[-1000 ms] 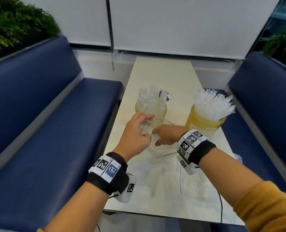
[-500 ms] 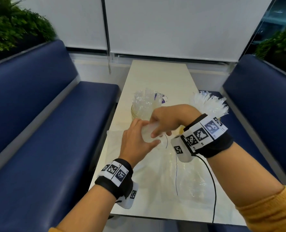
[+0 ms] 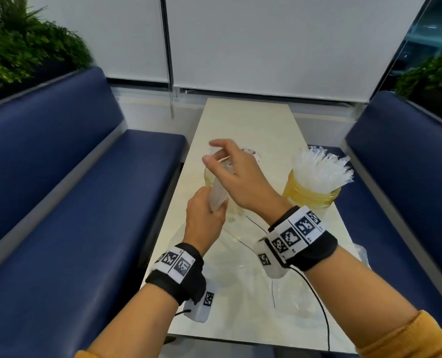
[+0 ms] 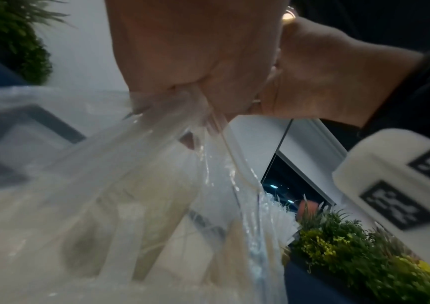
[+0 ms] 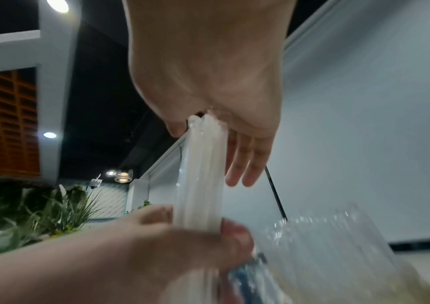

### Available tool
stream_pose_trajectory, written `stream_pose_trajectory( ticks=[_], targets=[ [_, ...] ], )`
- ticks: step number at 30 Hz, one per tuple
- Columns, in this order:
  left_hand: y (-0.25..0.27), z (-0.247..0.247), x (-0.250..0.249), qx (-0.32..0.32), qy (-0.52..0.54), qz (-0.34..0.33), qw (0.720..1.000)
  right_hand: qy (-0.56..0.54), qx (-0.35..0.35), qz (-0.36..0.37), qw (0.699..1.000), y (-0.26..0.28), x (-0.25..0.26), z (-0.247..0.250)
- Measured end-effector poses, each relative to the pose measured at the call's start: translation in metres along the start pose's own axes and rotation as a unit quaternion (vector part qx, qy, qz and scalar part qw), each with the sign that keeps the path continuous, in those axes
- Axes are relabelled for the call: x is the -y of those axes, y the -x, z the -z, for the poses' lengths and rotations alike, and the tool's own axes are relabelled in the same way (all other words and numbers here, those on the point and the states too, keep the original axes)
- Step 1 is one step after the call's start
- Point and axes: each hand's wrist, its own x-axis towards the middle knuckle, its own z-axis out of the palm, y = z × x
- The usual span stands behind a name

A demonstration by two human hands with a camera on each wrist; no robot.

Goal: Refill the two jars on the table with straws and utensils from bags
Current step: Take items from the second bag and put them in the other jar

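Counted on table (image 3: 243,120): two amber jars, left jar (image 3: 209,178) and right jar (image 3: 310,197). Two hands in view, left hand (image 3: 204,218) and right hand (image 3: 240,177). One bundle of wrapped utensils (image 5: 200,174) between them. Two blue benches; loose bags too crumpled to count.

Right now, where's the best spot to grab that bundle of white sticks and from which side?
Take the bundle of white sticks around its bare middle, from the side. It stands nearly upright; the right hand pinches its top and the left hand grips its base.

Left hand (image 3: 205,220) and right hand (image 3: 236,177) gripping
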Motion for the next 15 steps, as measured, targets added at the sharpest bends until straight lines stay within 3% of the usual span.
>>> stream_pose_trajectory(
  ticks=[2, 7, 12, 15],
  targets=[
    [-0.002, 0.003, -0.002, 0.006, 0.014, -0.005, 1.0, -0.073, -0.041, -0.037, 0.996, 0.007, -0.009, -0.006],
    [0.0, 0.008, -0.018, 0.008, 0.053, 0.004, 0.999, -0.136, -0.004, -0.101, 0.986, 0.022, -0.029, -0.046],
    [0.007, 0.009, -0.005, 0.036, 0.097, 0.045, 0.994, -0.181, -0.027, -0.04, 0.982, 0.005, 0.007, -0.031],
    [0.012, 0.01, 0.002, 0.019, 0.053, 0.051, 0.997, -0.235, -0.057, 0.009, 0.97, -0.019, 0.041, 0.005]
  ],
)
